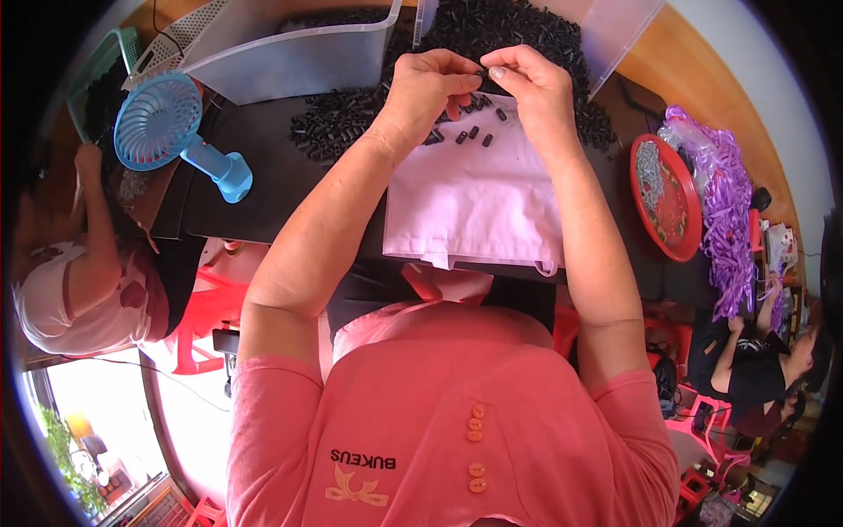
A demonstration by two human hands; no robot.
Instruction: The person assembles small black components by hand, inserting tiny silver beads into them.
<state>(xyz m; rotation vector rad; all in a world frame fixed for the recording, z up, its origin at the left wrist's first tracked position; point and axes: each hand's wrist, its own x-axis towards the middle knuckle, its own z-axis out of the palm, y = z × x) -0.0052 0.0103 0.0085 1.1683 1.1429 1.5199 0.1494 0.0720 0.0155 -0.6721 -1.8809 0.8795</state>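
Above the far end of a pale pink cloth [474, 202], my two hands meet fingertip to fingertip. My left hand [421, 92] pinches at a small dark piece [482, 75], which the fingers mostly hide. My right hand [534, 92] is closed in a pinch at the same piece, thumb against forefinger. Several short black tubes [474, 133] lie loose on the cloth just below my hands. Behind them spreads a large heap of similar black tubes [518, 31], and another pile [334, 123] lies left of my left hand.
A translucent plastic bin [290, 70] stands at the far left, with a blue handheld fan [162, 123] before it. To the right are a red round tray [676, 230] of small silvery pieces and purple ribbons [724, 202]. People sit at left [88, 281] and right [746, 369].
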